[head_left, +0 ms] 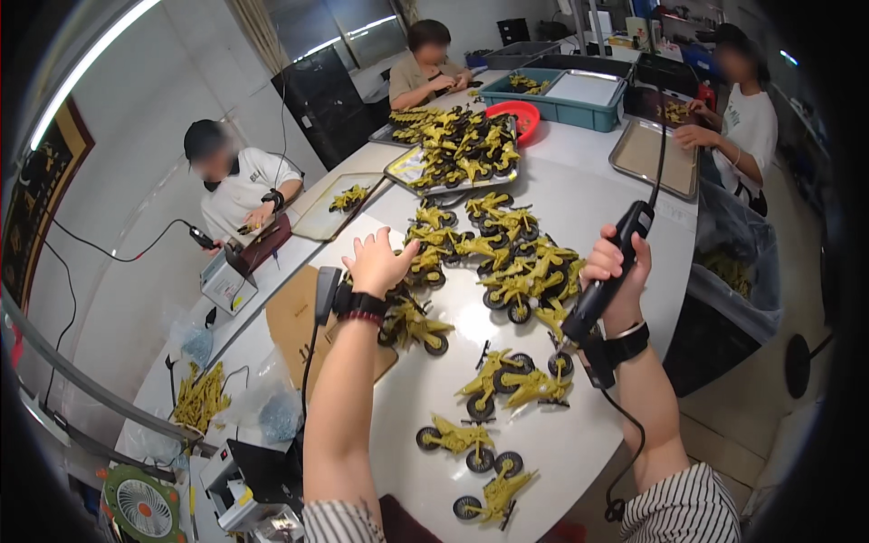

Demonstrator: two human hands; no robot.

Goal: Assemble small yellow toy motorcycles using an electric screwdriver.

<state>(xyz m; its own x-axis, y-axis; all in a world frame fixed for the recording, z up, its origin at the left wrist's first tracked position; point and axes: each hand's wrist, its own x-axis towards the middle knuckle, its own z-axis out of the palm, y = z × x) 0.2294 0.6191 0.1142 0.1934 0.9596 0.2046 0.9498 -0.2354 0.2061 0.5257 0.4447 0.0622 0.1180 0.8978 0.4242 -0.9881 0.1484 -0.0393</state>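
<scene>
My right hand [617, 271] is wrapped round a black electric screwdriver [620, 258], whose cord runs up from its top end. The screwdriver's lower end points down toward the toy motorcycles. Over the left edge of the pile, my left hand [378, 262] has its fingers spread, with nothing visible in it. Many yellow-green toy motorcycles [534, 271] with black wheels lie heaped in front of both hands. Closer to me, a few separate toy motorcycles [457, 436] rest on the white table [412, 398]. A wristband with a small device sits on each of my wrists.
A tray [394, 169] heaped with toy motorcycles stands beyond, beside a red bowl [529, 136] and a teal bin [579, 113]. Brown cardboard [288, 319] and yellow parts [201, 398] lie left. Several co-workers sit around the table. A bag-lined bin [738, 312] stands right.
</scene>
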